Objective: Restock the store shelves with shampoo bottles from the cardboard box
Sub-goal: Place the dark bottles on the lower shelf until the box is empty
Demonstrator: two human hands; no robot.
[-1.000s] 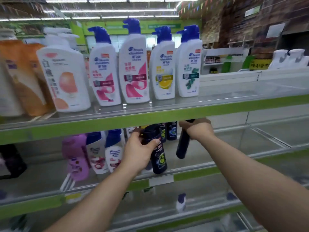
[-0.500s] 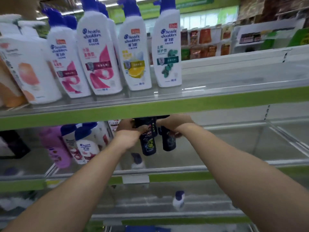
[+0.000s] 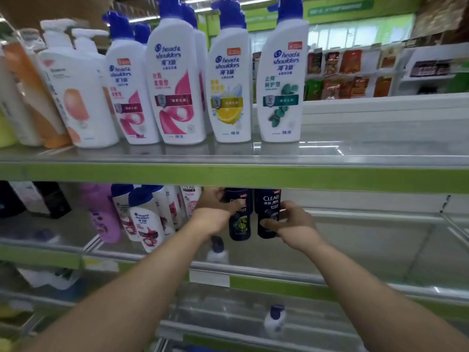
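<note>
Two dark Clear shampoo bottles stand upright side by side on the middle shelf [image 3: 355, 250], under the green shelf lip. My left hand [image 3: 214, 212] grips the left dark bottle [image 3: 239, 228], the one with a green lime picture, around its upper part. My right hand [image 3: 294, 226] wraps the lower right side of the right dark bottle [image 3: 267, 209], whose label reads CLEAR. More dark bottles sit behind them, mostly hidden. The cardboard box is out of view.
White Head & Shoulders pump bottles [image 3: 229, 80] line the top shelf [image 3: 228, 174]. White and purple bottles [image 3: 146, 222] crowd the middle shelf left of my hands. To the right a wire divider [image 3: 451, 224] crosses the shelf. A small white bottle [image 3: 275, 320] stands on the lower shelf.
Both hands pushed the two dark bottles further into the middle shelf and set them upright side by side. The camera moved closer and tilted up.
</note>
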